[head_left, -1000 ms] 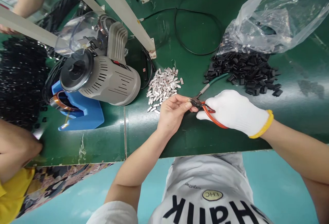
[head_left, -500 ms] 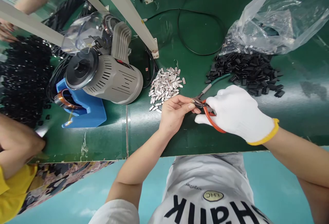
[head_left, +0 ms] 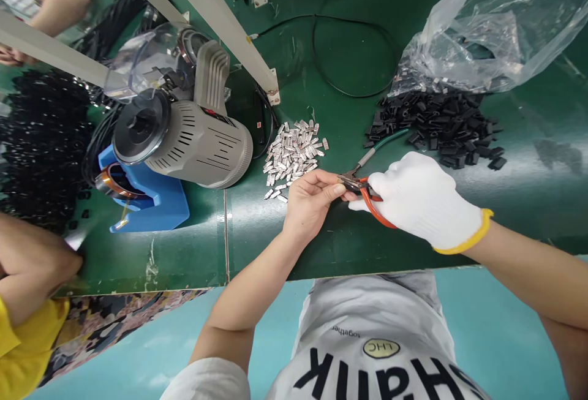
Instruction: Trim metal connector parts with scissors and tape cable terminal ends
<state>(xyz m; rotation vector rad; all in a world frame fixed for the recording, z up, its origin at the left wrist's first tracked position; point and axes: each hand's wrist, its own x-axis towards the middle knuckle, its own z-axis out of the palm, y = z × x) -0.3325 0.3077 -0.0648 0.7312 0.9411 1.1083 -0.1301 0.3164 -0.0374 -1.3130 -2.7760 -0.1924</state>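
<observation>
My right hand (head_left: 420,198), in a white glove with a yellow cuff, grips orange-handled pliers (head_left: 374,207) over the green table (head_left: 331,247). My bare left hand (head_left: 310,201) pinches a small part at the pliers' jaws (head_left: 345,181); the part is too small to name. A pile of small silver metal pieces (head_left: 293,152) lies just beyond my left hand. A heap of black plastic pieces (head_left: 436,127) lies beyond my right hand. A green-handled tool (head_left: 379,146) rests between the two piles.
A grey motor-like machine (head_left: 193,136) on a blue base (head_left: 158,201) stands at the left. A clear plastic bag (head_left: 487,32) lies far right, with a black cable (head_left: 340,51) looping behind. Another person's arm (head_left: 32,265) rests at the left edge.
Both hands stay together at the pliers' jaws and have barely shifted. The view has swayed slightly.
</observation>
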